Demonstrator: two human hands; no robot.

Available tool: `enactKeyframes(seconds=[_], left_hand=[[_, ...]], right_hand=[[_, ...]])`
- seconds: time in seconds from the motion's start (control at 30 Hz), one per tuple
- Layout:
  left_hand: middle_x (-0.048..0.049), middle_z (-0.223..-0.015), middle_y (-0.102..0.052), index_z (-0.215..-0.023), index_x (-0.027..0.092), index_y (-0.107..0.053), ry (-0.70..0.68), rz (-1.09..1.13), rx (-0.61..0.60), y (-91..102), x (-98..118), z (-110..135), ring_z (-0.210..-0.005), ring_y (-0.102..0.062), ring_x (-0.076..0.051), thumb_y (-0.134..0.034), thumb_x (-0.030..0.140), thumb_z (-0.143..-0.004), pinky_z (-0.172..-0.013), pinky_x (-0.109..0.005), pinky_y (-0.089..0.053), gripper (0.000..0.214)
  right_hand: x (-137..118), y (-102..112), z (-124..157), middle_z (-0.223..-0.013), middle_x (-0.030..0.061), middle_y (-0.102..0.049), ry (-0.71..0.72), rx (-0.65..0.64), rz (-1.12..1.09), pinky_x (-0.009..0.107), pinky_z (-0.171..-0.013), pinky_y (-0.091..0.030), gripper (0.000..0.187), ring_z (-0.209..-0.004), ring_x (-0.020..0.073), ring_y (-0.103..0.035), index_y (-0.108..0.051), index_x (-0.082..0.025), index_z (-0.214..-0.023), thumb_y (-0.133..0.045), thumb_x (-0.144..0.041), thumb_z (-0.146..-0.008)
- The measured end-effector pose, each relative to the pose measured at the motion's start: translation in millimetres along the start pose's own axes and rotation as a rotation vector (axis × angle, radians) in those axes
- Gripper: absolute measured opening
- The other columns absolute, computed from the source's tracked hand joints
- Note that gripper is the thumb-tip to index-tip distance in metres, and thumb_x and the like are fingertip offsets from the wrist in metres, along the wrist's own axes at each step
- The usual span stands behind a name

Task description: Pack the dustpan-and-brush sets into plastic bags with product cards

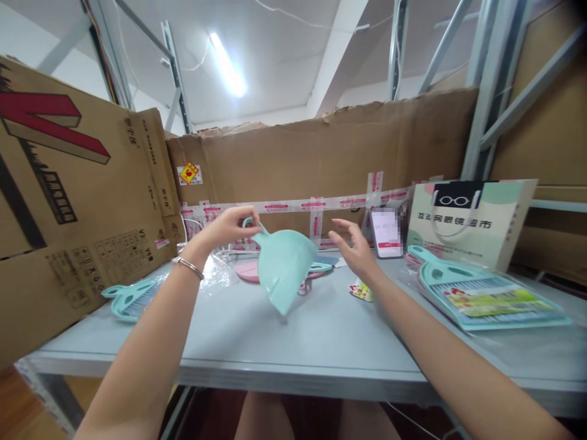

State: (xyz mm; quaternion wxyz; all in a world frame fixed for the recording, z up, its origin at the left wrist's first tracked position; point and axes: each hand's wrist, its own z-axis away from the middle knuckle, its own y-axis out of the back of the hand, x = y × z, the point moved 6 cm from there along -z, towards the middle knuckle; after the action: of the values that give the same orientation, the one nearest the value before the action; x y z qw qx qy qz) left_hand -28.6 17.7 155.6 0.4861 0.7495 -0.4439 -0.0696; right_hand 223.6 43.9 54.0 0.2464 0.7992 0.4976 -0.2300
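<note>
A mint-green dustpan (285,263) hangs tilted above the table, its handle end pinched in my left hand (238,225). To the right of the pan, apart from it, my right hand (351,243) is raised with fingers spread and nothing in them. Behind the dustpan, partly hidden by it, lie a pink dustpan (247,271) and a brush with blue bristles (324,263). A small colourful card (361,291) rests on the table below my right wrist.
At the right, wrapped dustpan-and-brush sets (495,296) are stacked before a paper bag (463,226). A phone (387,232) leans near the back. Another green set (132,299) lies at the left, beside a large cardboard box (92,244). Cardboard (284,165) walls the table's back.
</note>
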Motion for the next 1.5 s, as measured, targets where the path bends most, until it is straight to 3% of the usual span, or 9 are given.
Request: enactKeyframes(seconds=[0.2,0.4,0.57,0.67,0.77,0.93,1.07,1.23,1.5], left_hand=[[-0.0010,-0.079,-0.059,-0.080,0.018,-0.058,-0.102,0.112,-0.139,-28.5,35,-22,-0.068,-0.051,-0.010,-0.057,0.028,-0.075,-0.061,-0.024,-0.041,0.011],[-0.0132,-0.116,-0.055,-0.130,0.022,-0.037,0.188,0.457,-0.075,-64.4,-2,0,-0.102,-0.054,-0.022,-0.058,0.036,-0.075,-0.080,-0.034,-0.047,0.060],[-0.0054,-0.097,-0.064,-0.109,0.018,-0.057,0.334,0.456,-0.147,-86.5,-36,31,-0.092,-0.058,-0.024,-0.058,0.039,-0.074,-0.074,-0.033,-0.049,0.041],[-0.0035,-0.094,-0.065,-0.105,0.018,-0.061,0.402,0.518,-0.133,-79.6,-55,44,-0.086,-0.060,-0.021,-0.060,0.041,-0.072,-0.071,-0.029,-0.048,0.039],[-0.0034,-0.098,-0.065,-0.108,0.020,-0.060,0.463,0.546,-0.188,-75.2,-69,54,-0.086,-0.061,-0.020,-0.063,0.040,-0.070,-0.070,-0.028,-0.048,0.043],[-0.0041,-0.100,-0.066,-0.111,0.021,-0.059,0.483,0.492,-0.239,-78.9,-72,55,-0.090,-0.061,-0.021,-0.061,0.040,-0.071,-0.072,-0.029,-0.048,0.044],[-0.0046,-0.105,-0.065,-0.115,0.021,-0.057,0.479,0.499,-0.218,-80.8,-67,53,-0.093,-0.060,-0.022,-0.061,0.039,-0.071,-0.075,-0.029,-0.048,0.048],[-0.0041,-0.106,-0.064,-0.115,0.021,-0.057,0.449,0.547,-0.175,-80.9,-68,51,-0.094,-0.059,-0.022,-0.061,0.039,-0.071,-0.078,-0.030,-0.047,0.047],[-0.0046,-0.096,-0.065,-0.109,0.018,-0.059,0.485,0.623,-0.012,-78.6,-75,48,-0.085,-0.059,-0.020,-0.063,0.041,-0.070,-0.075,-0.031,-0.046,0.045]], right_hand=[[-6,-39,26,-0.102,0.0056,-0.065,-0.339,-0.653,-0.219,0.035,-0.075,-0.050,0.049,-0.093,0.0253,-0.060,-0.060,-0.022,-0.107,-0.067,-0.047,-0.066],[11,-36,29,-0.101,0.0058,-0.067,-0.509,-0.362,-0.317,0.033,-0.070,-0.051,0.050,-0.088,0.0242,-0.062,-0.058,-0.020,-0.106,-0.067,-0.048,-0.065],[9,-57,37,-0.094,0.0055,-0.068,-0.407,-0.644,-0.293,0.031,-0.069,-0.051,0.047,-0.082,0.0201,-0.063,-0.060,-0.020,-0.099,-0.048,-0.060,-0.077],[29,-47,23,-0.086,0.0082,-0.068,-0.256,-0.494,-0.013,0.032,-0.069,-0.050,0.058,-0.078,0.0183,-0.063,-0.059,-0.017,-0.097,-0.019,-0.058,-0.087],[52,-39,17,-0.096,0.0121,-0.064,-0.168,-0.383,0.239,0.041,-0.083,-0.044,0.037,-0.093,0.0230,-0.058,-0.059,-0.016,-0.099,-0.038,-0.043,-0.086],[53,-60,33,-0.122,0.0096,-0.054,0.028,-0.539,0.340,0.046,-0.096,-0.029,0.039,-0.116,0.0263,-0.043,-0.062,-0.025,-0.109,-0.055,-0.013,-0.072],[40,-78,42,-0.109,0.0052,-0.063,0.142,-0.627,0.314,0.041,-0.094,-0.031,0.036,-0.106,0.0238,-0.052,-0.068,-0.029,-0.095,-0.057,-0.008,-0.068],[35,-57,22,-0.086,0.0051,-0.069,0.115,-0.363,0.229,0.036,-0.085,-0.038,0.017,-0.085,0.0209,-0.060,-0.067,-0.024,-0.084,-0.058,-0.017,-0.072],[14,52,-21,-0.063,0.0012,-0.061,-0.071,0.398,-0.215,0.027,-0.053,-0.044,0.027,-0.058,0.0158,-0.057,-0.049,-0.020,-0.078,-0.046,-0.048,-0.079]])
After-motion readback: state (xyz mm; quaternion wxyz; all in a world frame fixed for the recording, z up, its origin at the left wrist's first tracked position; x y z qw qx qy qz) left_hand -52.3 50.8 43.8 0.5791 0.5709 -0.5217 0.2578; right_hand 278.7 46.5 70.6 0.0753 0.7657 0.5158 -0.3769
